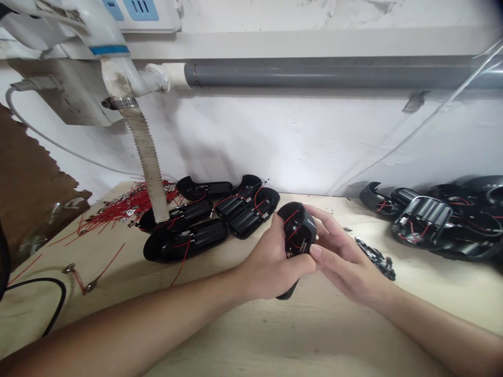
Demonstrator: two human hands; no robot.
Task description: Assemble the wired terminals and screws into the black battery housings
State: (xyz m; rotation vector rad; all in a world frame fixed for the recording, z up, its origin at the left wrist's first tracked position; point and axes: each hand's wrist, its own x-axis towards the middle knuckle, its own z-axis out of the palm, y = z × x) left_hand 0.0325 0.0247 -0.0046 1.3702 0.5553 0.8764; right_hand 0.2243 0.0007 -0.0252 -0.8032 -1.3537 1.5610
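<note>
Our left hand grips a black shell with red wires; our half-curled right hand holds its right side.

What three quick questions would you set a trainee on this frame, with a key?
1. What do the left hand and right hand hold between them?
A) a roll of tape
B) a black plastic shell with red wires inside
C) a steel wrench

2. True or false: the grey pipe runs along the wall above the bench.

3. Fill in the blank: the bundle of loose wires to the left of the hands is coloured ____.

Key: 1. B; 2. True; 3. red
</note>
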